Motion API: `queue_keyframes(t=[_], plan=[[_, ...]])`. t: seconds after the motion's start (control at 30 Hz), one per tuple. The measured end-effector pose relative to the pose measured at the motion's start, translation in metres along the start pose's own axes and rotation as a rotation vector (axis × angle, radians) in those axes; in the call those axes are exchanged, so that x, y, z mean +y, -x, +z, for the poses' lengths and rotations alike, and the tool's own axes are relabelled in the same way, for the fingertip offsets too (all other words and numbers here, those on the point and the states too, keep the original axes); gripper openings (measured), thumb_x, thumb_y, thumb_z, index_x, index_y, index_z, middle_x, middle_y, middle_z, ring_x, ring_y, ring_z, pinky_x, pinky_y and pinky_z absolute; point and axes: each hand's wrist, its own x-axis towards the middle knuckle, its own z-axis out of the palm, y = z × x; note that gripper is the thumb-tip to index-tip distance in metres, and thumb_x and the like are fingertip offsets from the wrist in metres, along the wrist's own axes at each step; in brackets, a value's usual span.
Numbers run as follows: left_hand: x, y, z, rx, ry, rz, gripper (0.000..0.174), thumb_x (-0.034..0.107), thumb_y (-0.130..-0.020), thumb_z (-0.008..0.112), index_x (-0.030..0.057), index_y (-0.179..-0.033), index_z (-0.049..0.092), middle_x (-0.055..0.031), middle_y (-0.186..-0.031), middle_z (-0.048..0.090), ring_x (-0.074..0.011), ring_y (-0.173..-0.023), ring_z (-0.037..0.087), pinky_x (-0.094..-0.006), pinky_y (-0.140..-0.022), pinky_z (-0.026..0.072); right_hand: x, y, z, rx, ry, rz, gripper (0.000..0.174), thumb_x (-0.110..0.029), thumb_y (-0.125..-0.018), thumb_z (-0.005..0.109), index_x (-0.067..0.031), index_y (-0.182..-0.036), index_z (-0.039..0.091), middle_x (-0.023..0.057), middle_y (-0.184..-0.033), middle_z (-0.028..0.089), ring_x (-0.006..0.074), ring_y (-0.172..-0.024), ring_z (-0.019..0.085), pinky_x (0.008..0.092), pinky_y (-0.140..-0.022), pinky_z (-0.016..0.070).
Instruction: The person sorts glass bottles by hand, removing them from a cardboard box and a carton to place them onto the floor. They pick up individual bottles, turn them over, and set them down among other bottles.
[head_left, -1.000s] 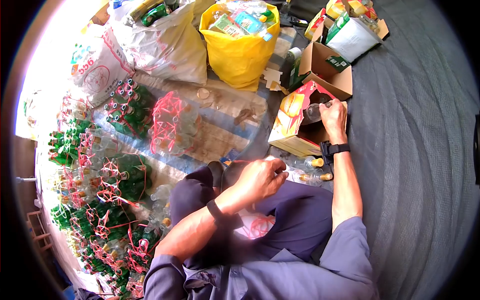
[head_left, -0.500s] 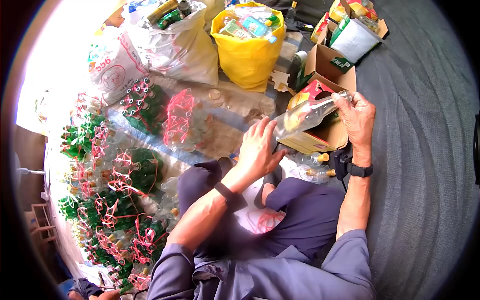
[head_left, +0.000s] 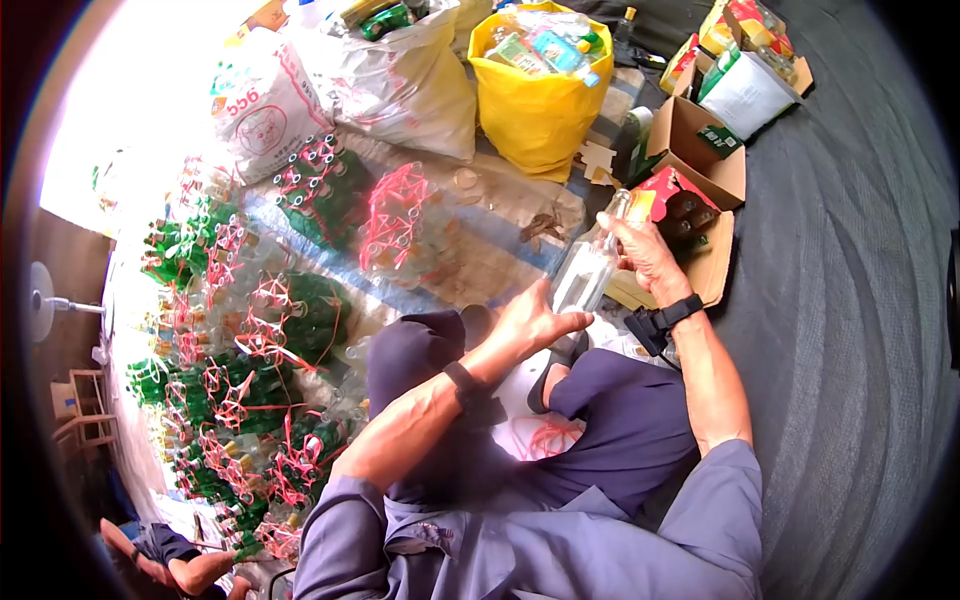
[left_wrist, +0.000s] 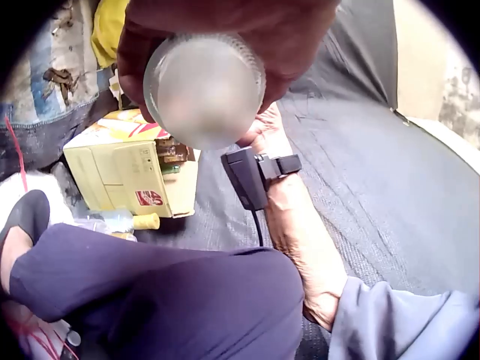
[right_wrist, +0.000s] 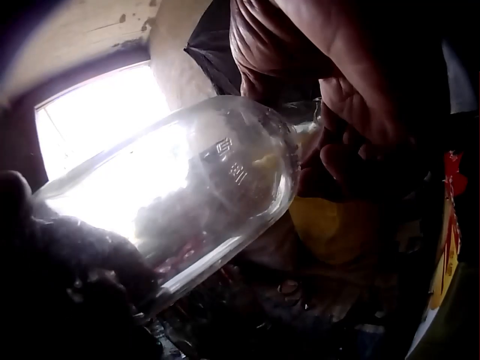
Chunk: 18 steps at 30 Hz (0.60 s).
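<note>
A clear glass bottle (head_left: 588,275) slants between my two hands above the lap, its neck pointing away toward the carton. My right hand (head_left: 645,255) grips it near the neck. Around the base end curl the fingers of my left hand (head_left: 530,322). The left wrist view shows the round bottle base (left_wrist: 206,94) facing the camera, with the hand wrapped over it. Raised markings show on the clear bottle wall (right_wrist: 229,161) in the right wrist view. Just beyond the right hand stands an open printed carton (head_left: 715,265) with dark bottle necks inside.
An open brown box (head_left: 728,178) stands behind the carton. Farther back are a yellow bag (head_left: 540,120) of plastic bottles and white sacks (head_left: 410,95). Green and clear bottles tied with pink string (head_left: 270,320) crowd the left. Another person's arm (head_left: 200,570) shows at lower left.
My right hand has drawn the glass bottle out of the carton and back toward the lap. The left hand has come up and taken its base end, and the bottle has swung round.
</note>
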Motion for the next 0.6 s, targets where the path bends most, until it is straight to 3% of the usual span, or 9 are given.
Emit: queue_keyframes(t=[0.13, 0.2, 0.27, 0.33, 0.43, 0.6], plan=[[-0.012, -0.001, 0.001, -0.050, -0.003, -0.011, 0.065, 0.050, -0.084, 0.076, -0.0078, -0.111, 0.064, -0.0158, -0.092, 0.070, -0.0223, -0.083, 0.069, -0.0363, -0.076, 0.0548, 0.019, -0.012, 0.015, -0.076, -0.105, 0.145, 0.034, -0.042, -0.092, 0.074, -0.0122, -0.102, 0.063, 0.0015, -0.088, 0.067, 0.0134, -0.077, 0.068, 0.0300, -0.061, 0.0562], [-0.009, 0.001, -0.002, -0.224, 0.197, -0.070, 0.065, 0.055, -0.090, 0.071, -0.0076, -0.107, 0.065, -0.0150, -0.090, 0.070, -0.0204, -0.081, 0.068, -0.0343, -0.070, 0.0541, 0.028, -0.019, 0.015, -0.110, -0.137, 0.205, 0.032, -0.040, -0.091, 0.074, -0.0119, -0.102, 0.063, 0.0024, -0.089, 0.067, 0.0158, -0.078, 0.068, 0.0323, -0.064, 0.0574], [0.001, 0.007, -0.005, -0.243, 0.279, 0.004, 0.053, 0.048, -0.097, 0.066, -0.0046, -0.103, 0.065, -0.0119, -0.088, 0.072, -0.0161, -0.074, 0.067, -0.0324, -0.066, 0.0542, 0.034, -0.021, 0.018, -0.161, -0.289, 0.373, 0.032, -0.038, -0.091, 0.071, -0.0090, -0.101, 0.062, 0.0088, -0.087, 0.069, 0.0194, -0.072, 0.067, 0.0339, -0.062, 0.0567], [0.012, 0.006, -0.012, -0.197, 0.356, 0.017, 0.040, 0.036, -0.101, 0.065, -0.0039, -0.102, 0.065, -0.0088, -0.084, 0.071, -0.0136, -0.071, 0.066, -0.0304, -0.065, 0.0542, 0.041, -0.026, 0.017, -0.189, -0.362, 0.445, 0.031, -0.034, -0.091, 0.069, -0.0048, -0.096, 0.060, 0.0120, -0.075, 0.067, 0.0245, -0.062, 0.066, 0.0378, -0.058, 0.0580], [0.011, -0.004, -0.015, -0.063, 0.480, 0.120, 0.029, 0.024, -0.102, 0.064, -0.0044, -0.101, 0.064, -0.0065, -0.081, 0.069, -0.0119, -0.071, 0.065, -0.0276, -0.065, 0.0539, 0.049, -0.031, 0.017, -0.300, -0.441, 0.576, 0.030, -0.032, -0.092, 0.066, -0.0030, -0.092, 0.062, 0.0126, -0.073, 0.067, 0.0247, -0.060, 0.066, 0.0381, -0.059, 0.0592], [0.004, -0.006, -0.005, 0.122, 0.375, 0.212, 0.020, 0.015, -0.101, 0.064, -0.0043, -0.096, 0.065, -0.0035, -0.081, 0.066, -0.0103, -0.069, 0.063, -0.0271, -0.061, 0.0515, 0.069, -0.042, 0.016, -0.297, -0.409, 0.543, 0.024, -0.033, -0.090, 0.068, -0.0094, -0.090, 0.063, 0.0087, -0.077, 0.067, 0.0230, -0.065, 0.066, 0.0368, -0.060, 0.0571]])
